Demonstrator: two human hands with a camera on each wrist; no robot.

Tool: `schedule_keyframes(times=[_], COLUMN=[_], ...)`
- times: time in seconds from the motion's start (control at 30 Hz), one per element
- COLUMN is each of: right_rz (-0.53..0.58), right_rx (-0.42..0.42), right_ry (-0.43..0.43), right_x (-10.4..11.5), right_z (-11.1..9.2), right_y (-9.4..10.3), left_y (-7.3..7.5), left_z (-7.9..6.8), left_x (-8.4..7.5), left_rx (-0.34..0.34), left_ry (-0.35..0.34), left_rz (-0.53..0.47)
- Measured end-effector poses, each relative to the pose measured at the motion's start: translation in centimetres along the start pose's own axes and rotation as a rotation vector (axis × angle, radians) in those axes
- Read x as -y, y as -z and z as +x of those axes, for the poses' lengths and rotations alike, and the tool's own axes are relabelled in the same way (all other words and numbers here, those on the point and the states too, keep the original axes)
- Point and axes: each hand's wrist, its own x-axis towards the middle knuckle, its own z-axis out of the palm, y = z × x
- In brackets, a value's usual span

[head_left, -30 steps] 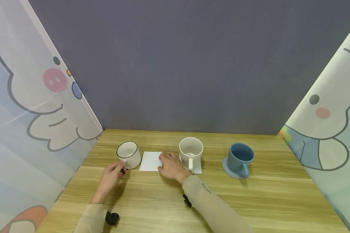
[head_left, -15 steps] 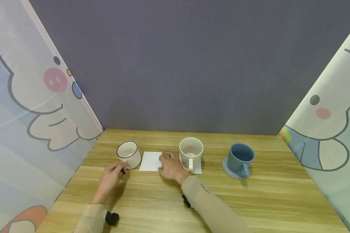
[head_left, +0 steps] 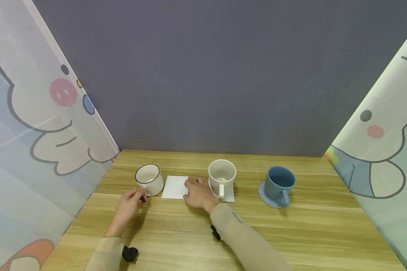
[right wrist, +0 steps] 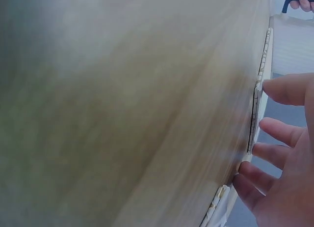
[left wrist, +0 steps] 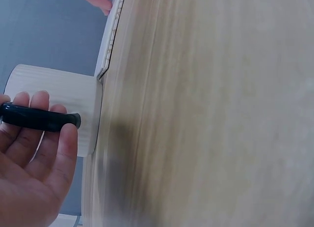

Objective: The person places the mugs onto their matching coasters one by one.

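Note:
At the left of the table stands a white enamel-style mug with a dark rim [head_left: 152,187]. My left hand [head_left: 128,203] grips its black handle [left wrist: 39,119], the fingers curled behind and the thumb at its end. Right beside this mug lies a square white coaster [head_left: 174,187], seen edge-on in the left wrist view. My right hand [head_left: 200,194] rests on the coaster's right part with spread, slightly bent fingers; the thumb [right wrist: 287,89] touches its edge. The palm hides the rest, and whether a second coaster overlaps there I cannot tell.
Right of the right hand, a cream mug [head_left: 222,177] stands on another square white coaster [head_left: 230,195], its handle close to the wrist. Farther right, a blue mug [head_left: 279,188] sits on a round patterned coaster [head_left: 263,196]. A grey panel [head_left: 203,94] rises behind the wooden table [head_left: 176,233].

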Motion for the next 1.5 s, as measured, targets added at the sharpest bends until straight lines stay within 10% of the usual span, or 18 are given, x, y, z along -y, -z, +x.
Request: schedule_keyframes(times=[0.67, 1.5], right_rz=[0.086, 0.106], right_rx=[-0.036, -0.016], right_ry=[-0.036, -0.058], right_x=[-0.39, -0.04], right_z=[0.05, 0.03], right_y=[0.21, 0.18], left_y=[0.15, -0.78], left_z=[-0.01, -0.28], left_x=[-0.34, -0.4], left_rx=[0.055, -0.069], left_ry=[0.003, -0.047], left_rz=[-0.08, -0.126])
